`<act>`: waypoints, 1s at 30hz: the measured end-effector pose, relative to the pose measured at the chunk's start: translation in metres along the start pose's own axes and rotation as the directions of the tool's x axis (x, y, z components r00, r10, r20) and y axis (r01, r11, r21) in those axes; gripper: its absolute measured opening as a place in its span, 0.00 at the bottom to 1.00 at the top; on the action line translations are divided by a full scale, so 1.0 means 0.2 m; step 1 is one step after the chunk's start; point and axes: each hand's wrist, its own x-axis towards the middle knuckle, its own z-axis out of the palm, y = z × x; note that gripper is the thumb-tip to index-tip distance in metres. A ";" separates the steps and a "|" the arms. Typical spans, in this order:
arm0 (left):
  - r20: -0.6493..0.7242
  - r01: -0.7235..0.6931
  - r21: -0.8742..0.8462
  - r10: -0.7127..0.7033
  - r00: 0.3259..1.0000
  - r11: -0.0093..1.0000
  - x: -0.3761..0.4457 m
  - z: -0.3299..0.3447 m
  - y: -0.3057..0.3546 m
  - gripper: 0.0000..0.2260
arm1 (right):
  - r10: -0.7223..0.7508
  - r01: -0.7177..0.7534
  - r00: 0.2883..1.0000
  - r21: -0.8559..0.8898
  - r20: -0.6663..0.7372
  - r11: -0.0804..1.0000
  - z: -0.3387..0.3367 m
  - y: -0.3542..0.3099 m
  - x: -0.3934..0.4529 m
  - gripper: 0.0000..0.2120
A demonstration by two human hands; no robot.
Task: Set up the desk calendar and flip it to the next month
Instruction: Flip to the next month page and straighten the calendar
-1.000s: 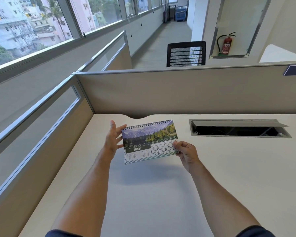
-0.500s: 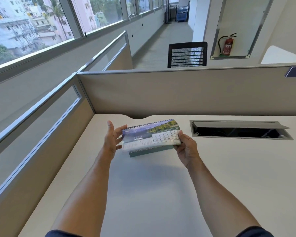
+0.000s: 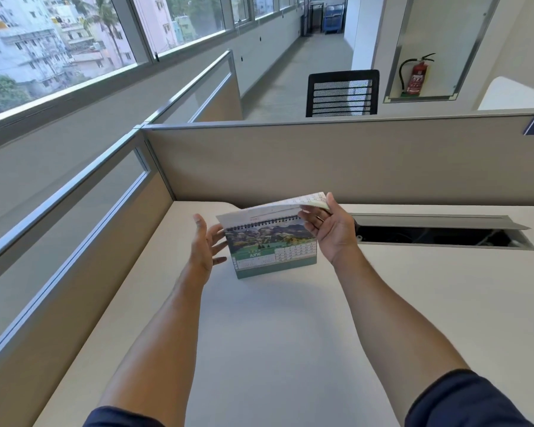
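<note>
Open-plan office cubicle here: beige partition panels [image 3: 336, 161], big windows on the left, and a plain off-white desk [image 3: 290, 334] with a long open cable slot [image 3: 438, 234] cut in on the right. The green spiral-bound desk calendar with a mountain photo [image 3: 273, 252] is standing upright on its tent base near the back middle of the desk, long side running left to right, face toward the person. The page showing reads JUNE. The right hand [image 3: 330, 231] is up at the calendar's top right corner, pinching the lifted white page [image 3: 278, 208] between thumb and fingers, so the sheet arches up over the wire binding along the top edge. The left hand [image 3: 205, 245] is spread, palm facing in, right beside the calendar's left edge; fingertips look like they're touching or just about touching it, hard to say which. What matters for the next bit, I'd guess: the page hinges on that top spiral, so the right hand has to carry it up and back away from the person, over to the far side, while the left steadies the stand. Looks like the flip is about halfway done.
</note>
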 end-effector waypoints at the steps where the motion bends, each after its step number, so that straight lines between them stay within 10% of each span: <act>1: -0.005 0.002 0.000 -0.002 1.000 1.000 0.00 0.00 0.00 0.44 | -0.002 0.003 1.000 -0.048 0.021 0.999 0.00 -0.01 0.01 0.21; 10: -0.045 0.008 0.025 -0.007 0.999 1.000 0.01 0.03 0.01 0.41 | -0.015 0.040 0.998 -0.508 0.053 0.860 0.02 -0.01 0.04 0.21; 17: -0.062 0.011 0.064 -0.007 0.998 0.998 0.02 0.05 0.00 0.41 | -0.174 0.163 0.969 -0.984 0.173 -0.070 -0.03 0.07 0.10 0.22; 30: -0.053 -0.069 0.174 0.079 0.995 0.982 0.01 0.07 -0.04 0.35 | -0.077 0.251 0.953 -0.908 0.292 -0.337 -0.10 0.11 0.08 0.30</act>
